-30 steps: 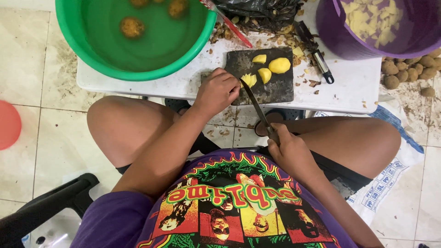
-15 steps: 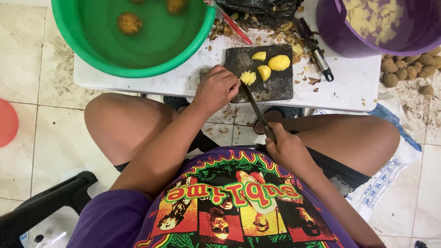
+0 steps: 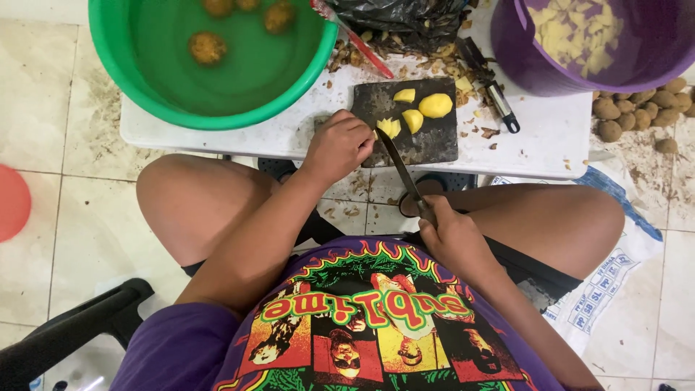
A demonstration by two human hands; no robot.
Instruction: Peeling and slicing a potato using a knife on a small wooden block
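Slicing potato on the dark cutting board point(image 3: 427, 141).
Our left hand point(image 3: 339, 147) pins the sliced potato piece point(image 3: 389, 127) at the board's near-left; our right hand point(image 3: 452, 239) grips the knife point(image 3: 400, 169), tip beside the slices.

Yellow potato pieces point(image 3: 422, 107), dark board point(image 3: 427, 142)

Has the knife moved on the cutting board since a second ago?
No. The knife keeps its tip beside the potato slices at the cutting board's near-left corner; only the camera shifted.
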